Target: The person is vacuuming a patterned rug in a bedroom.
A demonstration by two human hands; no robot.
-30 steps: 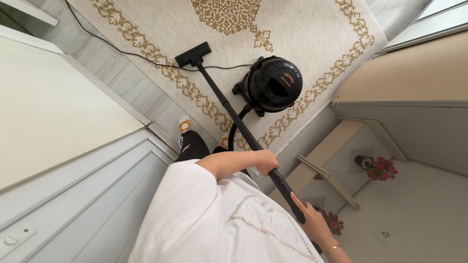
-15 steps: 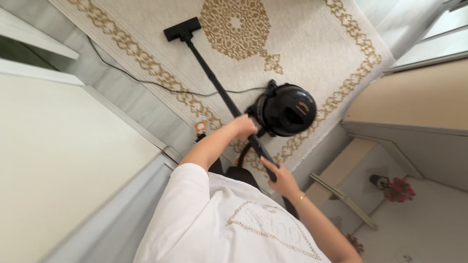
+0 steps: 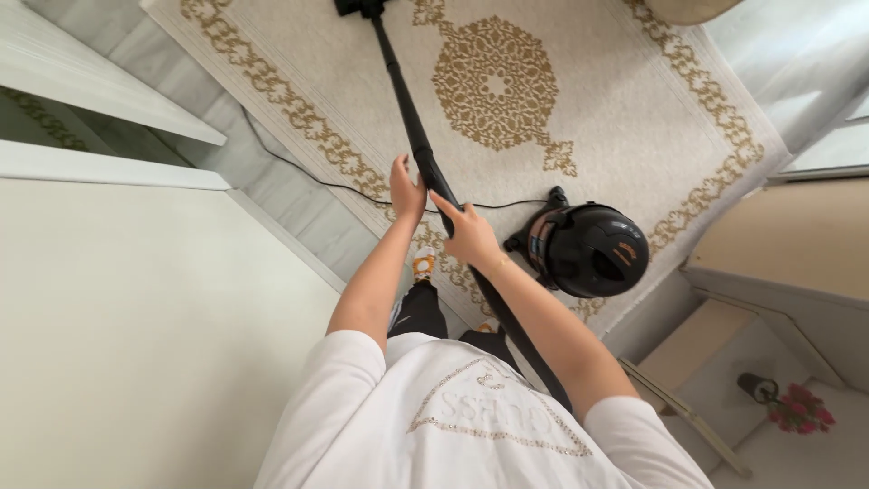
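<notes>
Two hands meet on the black vacuum wand (image 3: 407,109), which runs from the floor head (image 3: 355,7) at twelve o'clock down toward the person's body. The left hand (image 3: 406,188) is wrapped around the wand at about the middle of the view, fingers closed on it. The right hand (image 3: 471,234), just below and toward four o'clock of the left, also grips the wand, with the index finger stretched along it. The round black vacuum canister (image 3: 587,248) sits on the cream and gold rug (image 3: 579,100) at three o'clock of the hands, close by. A thin black power cord (image 3: 308,177) trails across the rug's edge toward ten o'clock.
</notes>
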